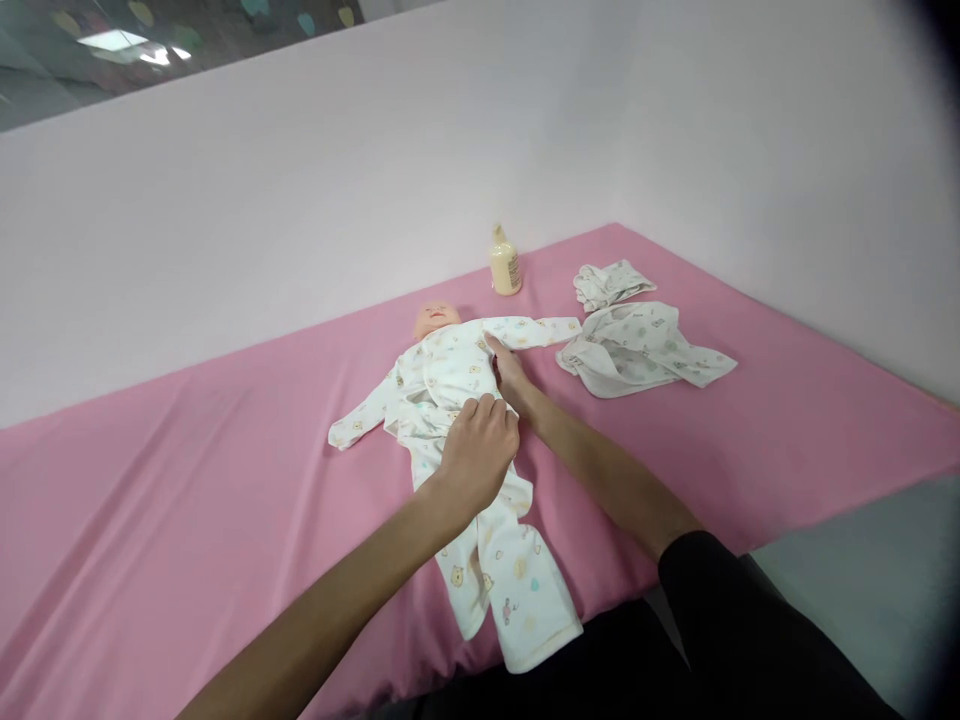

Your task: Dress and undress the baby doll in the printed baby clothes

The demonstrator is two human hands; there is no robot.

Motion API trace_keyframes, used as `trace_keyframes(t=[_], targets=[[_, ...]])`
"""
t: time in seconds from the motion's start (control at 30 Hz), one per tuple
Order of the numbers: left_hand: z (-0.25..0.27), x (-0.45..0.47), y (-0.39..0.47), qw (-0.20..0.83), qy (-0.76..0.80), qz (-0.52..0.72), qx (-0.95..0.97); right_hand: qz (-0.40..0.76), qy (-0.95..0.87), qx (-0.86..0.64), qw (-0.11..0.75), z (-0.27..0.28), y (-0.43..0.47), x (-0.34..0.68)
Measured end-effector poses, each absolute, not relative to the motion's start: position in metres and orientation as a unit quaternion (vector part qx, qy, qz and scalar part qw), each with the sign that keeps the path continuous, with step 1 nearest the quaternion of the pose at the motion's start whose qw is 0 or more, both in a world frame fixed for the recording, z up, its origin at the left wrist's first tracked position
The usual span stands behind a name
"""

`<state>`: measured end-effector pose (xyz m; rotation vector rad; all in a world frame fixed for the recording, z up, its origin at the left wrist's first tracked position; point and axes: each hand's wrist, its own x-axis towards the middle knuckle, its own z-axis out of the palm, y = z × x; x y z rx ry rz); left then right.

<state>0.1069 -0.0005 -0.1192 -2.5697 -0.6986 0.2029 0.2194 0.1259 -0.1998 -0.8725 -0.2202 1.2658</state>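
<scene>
A baby doll (437,317) lies on its back, head toward the wall, sleeves spread to both sides. It wears a white patterned baby shirt (461,360) and matching baby pants (517,580), whose legs reach past the near edge of the bed. My left hand (480,445) is closed in a fist at the doll's waist, over the shirt's lower edge. At the side of the chest, my right hand (510,377) has its thumb on the shirt and its other fingers curled under the side, mostly hidden. A small red spot shows beside those fingers.
A pump bottle (505,265) of pale yellow liquid stands near the wall behind the doll. To the right lie a crumpled white patterned cloth (637,350) and a smaller folded cloth (611,284). A pink sheet (225,500) covers the surface, with white walls behind and right.
</scene>
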Motion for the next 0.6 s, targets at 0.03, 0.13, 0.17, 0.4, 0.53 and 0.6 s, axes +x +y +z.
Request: trace_keyframes(t=[0.03, 0.13, 0.17, 0.4, 0.53, 0.6], targets=[[-0.121, 0.106, 0.001, 0.23, -0.251, 0.063, -0.938, 0.57, -0.114, -0.391, 0.714, -0.2, 0.125, 0.219], [-0.125, 0.106, 0.006, 0.219, -0.253, 0.03, -0.942, 0.55, -0.153, -0.388, 0.724, -0.201, 0.125, 0.215], [-0.125, 0.106, 0.007, 0.216, -0.259, 0.022, -0.941, 0.543, -0.158, -0.39, 0.727, -0.202, 0.126, 0.214], [-0.123, 0.104, 0.018, 0.231, -0.307, -0.041, -0.922, 0.529, -0.142, -0.404, 0.732, -0.205, 0.135, 0.212], [-0.121, 0.104, 0.032, 0.261, -0.348, -0.061, -0.898, 0.522, -0.132, -0.37, 0.757, -0.206, 0.139, 0.21], [-0.118, 0.106, 0.042, 0.266, -0.358, -0.055, -0.893, 0.525, -0.128, -0.368, 0.757, -0.207, 0.14, 0.208]])
